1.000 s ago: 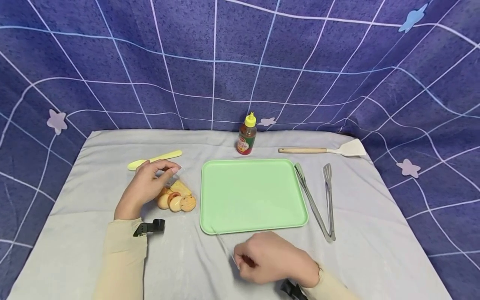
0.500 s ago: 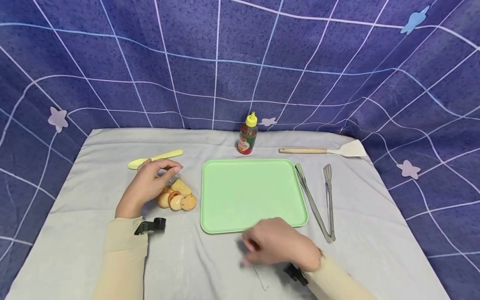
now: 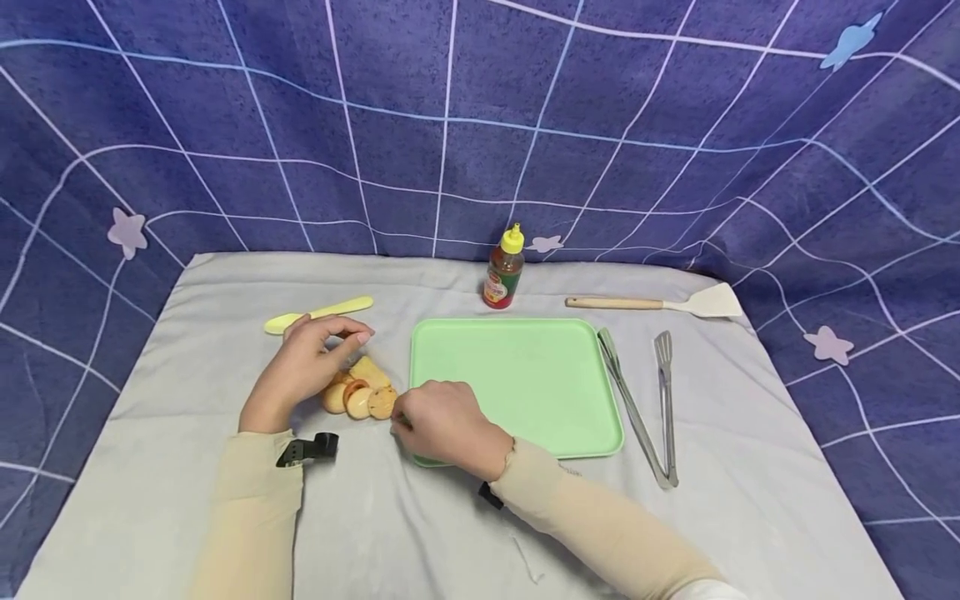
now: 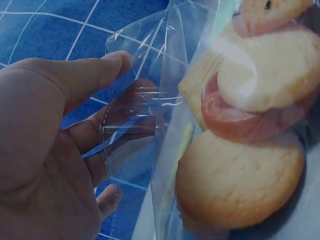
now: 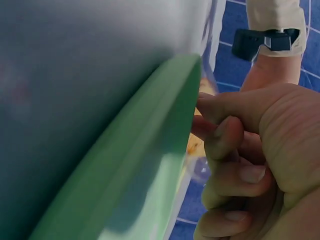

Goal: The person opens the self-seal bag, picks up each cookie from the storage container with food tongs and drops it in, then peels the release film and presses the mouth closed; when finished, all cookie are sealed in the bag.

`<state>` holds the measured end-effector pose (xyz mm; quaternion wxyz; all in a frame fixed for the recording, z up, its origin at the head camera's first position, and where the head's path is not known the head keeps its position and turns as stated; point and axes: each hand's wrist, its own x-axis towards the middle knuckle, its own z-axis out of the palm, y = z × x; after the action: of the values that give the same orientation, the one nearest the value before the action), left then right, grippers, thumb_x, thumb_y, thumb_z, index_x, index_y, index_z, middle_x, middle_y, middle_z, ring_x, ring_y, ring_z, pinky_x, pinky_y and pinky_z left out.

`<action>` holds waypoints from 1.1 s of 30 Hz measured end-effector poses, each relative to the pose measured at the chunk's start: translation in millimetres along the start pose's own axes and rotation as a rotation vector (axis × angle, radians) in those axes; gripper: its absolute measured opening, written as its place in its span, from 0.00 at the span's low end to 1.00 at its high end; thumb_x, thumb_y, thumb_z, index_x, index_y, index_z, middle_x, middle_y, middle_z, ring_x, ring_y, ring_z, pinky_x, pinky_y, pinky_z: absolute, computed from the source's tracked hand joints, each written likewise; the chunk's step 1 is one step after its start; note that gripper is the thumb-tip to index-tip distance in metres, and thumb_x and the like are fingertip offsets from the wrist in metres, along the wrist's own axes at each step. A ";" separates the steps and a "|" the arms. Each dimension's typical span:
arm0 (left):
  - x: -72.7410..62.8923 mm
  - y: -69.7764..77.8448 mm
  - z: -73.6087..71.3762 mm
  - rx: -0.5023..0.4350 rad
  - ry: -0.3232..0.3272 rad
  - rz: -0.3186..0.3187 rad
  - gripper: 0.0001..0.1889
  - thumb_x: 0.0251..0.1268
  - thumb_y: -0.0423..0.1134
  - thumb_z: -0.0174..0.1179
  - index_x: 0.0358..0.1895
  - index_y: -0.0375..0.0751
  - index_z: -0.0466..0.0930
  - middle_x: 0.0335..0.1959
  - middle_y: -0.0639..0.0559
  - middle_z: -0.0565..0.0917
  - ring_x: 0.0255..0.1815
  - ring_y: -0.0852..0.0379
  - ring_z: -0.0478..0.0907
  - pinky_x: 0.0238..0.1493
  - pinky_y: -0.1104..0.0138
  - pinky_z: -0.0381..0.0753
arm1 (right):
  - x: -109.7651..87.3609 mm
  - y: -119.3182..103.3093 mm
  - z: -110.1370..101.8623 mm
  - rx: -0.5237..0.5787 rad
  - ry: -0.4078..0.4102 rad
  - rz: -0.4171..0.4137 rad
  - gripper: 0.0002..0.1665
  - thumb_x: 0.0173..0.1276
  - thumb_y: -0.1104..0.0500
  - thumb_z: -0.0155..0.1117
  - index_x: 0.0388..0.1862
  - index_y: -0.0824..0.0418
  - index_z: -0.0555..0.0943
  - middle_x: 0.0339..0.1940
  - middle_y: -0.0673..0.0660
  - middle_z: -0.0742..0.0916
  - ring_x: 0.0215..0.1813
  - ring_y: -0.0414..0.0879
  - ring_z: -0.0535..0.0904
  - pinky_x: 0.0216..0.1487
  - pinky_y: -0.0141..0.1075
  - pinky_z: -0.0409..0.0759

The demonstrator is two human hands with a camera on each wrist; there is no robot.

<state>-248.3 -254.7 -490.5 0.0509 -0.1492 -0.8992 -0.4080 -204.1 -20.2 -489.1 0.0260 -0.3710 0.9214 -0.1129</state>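
A clear plastic bag (image 4: 135,115) holds round bread-like pieces (image 4: 240,185), a reddish ring and a yellow slab, left of the green tray (image 3: 517,383). My left hand (image 3: 307,362) holds the bag's clear flap loosely, with the thumb on the near side of the film and the fingers behind it. At the tray's left front corner, my right hand (image 3: 446,425) is by the bag's right edge. Its thumb and forefinger tips come together there, the other fingers curled; in the right wrist view the tray's rim (image 5: 165,125) partly hides what they pinch.
A yellow spoon-shaped utensil (image 3: 318,315) lies behind my left hand. A sauce bottle (image 3: 503,271) stands behind the tray. To the right lie metal tongs (image 3: 645,425) and a spatula (image 3: 652,303). A thin clear strip (image 3: 525,558) lies on the cloth in front.
My right hand has let go of the thin strip near the front and moved left and forward to the bag. My left hand has stayed at the bag.
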 end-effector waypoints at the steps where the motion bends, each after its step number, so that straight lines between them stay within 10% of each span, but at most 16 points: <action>1: 0.7 0.4 0.5 0.002 0.000 0.004 0.12 0.78 0.45 0.58 0.50 0.46 0.87 0.52 0.49 0.86 0.58 0.44 0.78 0.75 0.42 0.39 | 1.5 -1.3 0.8 -0.004 -0.007 0.004 0.15 0.69 0.52 0.67 0.21 0.40 0.84 0.16 0.37 0.78 0.19 0.34 0.72 0.13 0.36 0.67; 21: -3.2 -5.1 0.8 0.005 0.001 0.004 0.13 0.79 0.45 0.56 0.51 0.44 0.87 0.52 0.49 0.86 0.58 0.44 0.78 0.75 0.44 0.37 | 14.8 -12.5 14.0 -0.075 0.037 0.076 0.27 0.68 0.51 0.67 0.09 0.46 0.70 0.09 0.43 0.72 0.14 0.38 0.68 0.11 0.37 0.65; 33: -2.2 0.4 -6.0 -0.031 0.127 0.030 0.09 0.77 0.41 0.60 0.47 0.41 0.88 0.48 0.46 0.87 0.56 0.43 0.80 0.75 0.44 0.47 | 19.6 9.1 -34.2 -0.283 0.122 -0.243 0.11 0.65 0.52 0.68 0.24 0.44 0.78 0.17 0.39 0.76 0.21 0.35 0.71 0.28 0.36 0.67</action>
<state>-246.2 -259.4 -486.8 0.1116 -0.1371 -0.8855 -0.4297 -229.0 -20.9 -457.2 -0.0961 -0.4719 0.8764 -0.0067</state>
